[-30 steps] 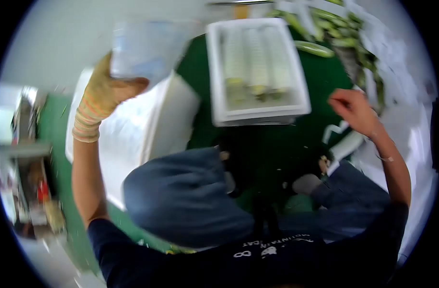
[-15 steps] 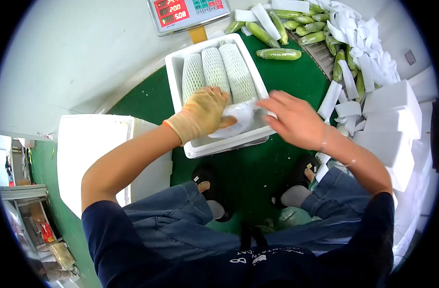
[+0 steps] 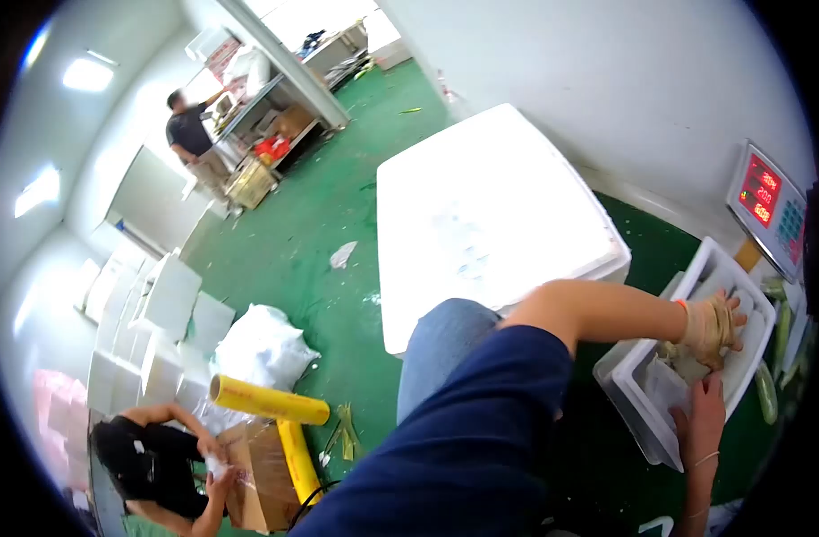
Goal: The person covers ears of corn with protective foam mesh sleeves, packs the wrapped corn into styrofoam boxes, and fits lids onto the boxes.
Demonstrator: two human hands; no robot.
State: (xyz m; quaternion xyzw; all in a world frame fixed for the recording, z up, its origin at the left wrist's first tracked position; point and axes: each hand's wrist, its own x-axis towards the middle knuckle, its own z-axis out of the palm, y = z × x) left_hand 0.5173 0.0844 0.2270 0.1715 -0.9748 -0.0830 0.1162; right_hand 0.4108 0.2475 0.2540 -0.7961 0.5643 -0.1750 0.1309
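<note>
Pressure from our spread-fingered left hand point(image 3: 717, 329) could skew the pale bag point(image 3: 667, 387) inside the white box point(image 3: 751, 360), near its short edge away from the scale point(image 3: 767, 208), if our right hand point(image 3: 703, 419), its grip unclear to us, gives no support.

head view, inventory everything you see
tray: 1, white, under hands
scale: 1, grey, right
vegetables: several, green, right edge
large foam box: 1, white, centre
rolls: 2, yellow, lower left
carton: 1, brown, lower left
bag: 1, white, left
foam boxes: several, white, left
shelf: 1, grey, upper left
crate: 1, yellow, near shelf
co-workers: 2, dark tops, left
sleeve: 1, navy, bottom centre
left hand: 1, yellowish glove, over tray
right hand: 1, bare, at tray
</note>
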